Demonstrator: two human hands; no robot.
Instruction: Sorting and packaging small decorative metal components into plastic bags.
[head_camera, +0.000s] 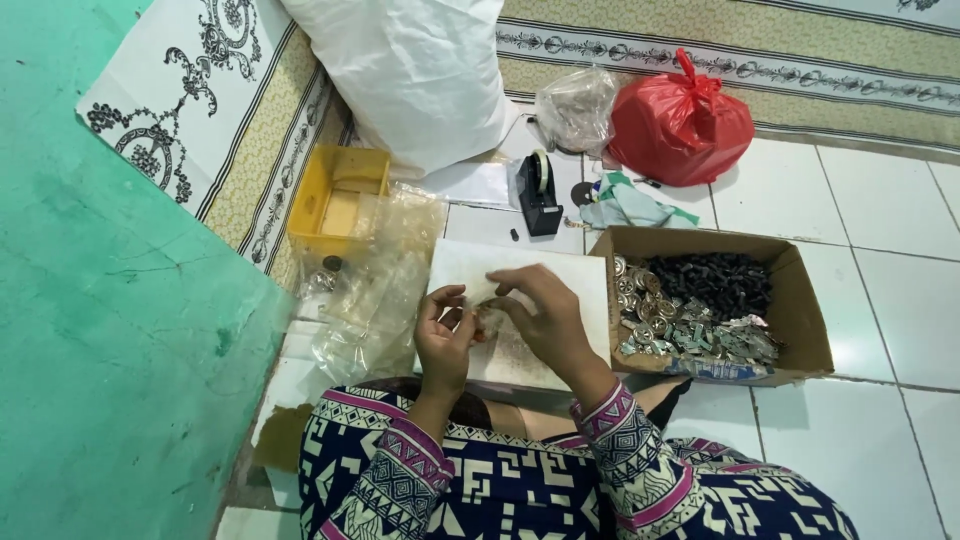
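Observation:
My left hand (443, 335) and my right hand (545, 315) meet over a white board (560, 275) that lies across my lap. Between the fingertips of both hands is a small clear plastic bag (490, 318) with something small inside; what it is cannot be made out. A pile of empty clear plastic bags (385, 270) lies just left of my left hand. A brown cardboard box (800, 300) to the right of my right hand holds small metal parts (665, 325) and a heap of black parts (715, 280).
A yellow plastic tray (340, 195) stands behind the clear bags. A black tape dispenser (538, 195), a red plastic bag (680, 125), a clear filled bag (577, 110) and a large white sack (410, 70) sit farther back on the tiled floor. A green wall rises at the left.

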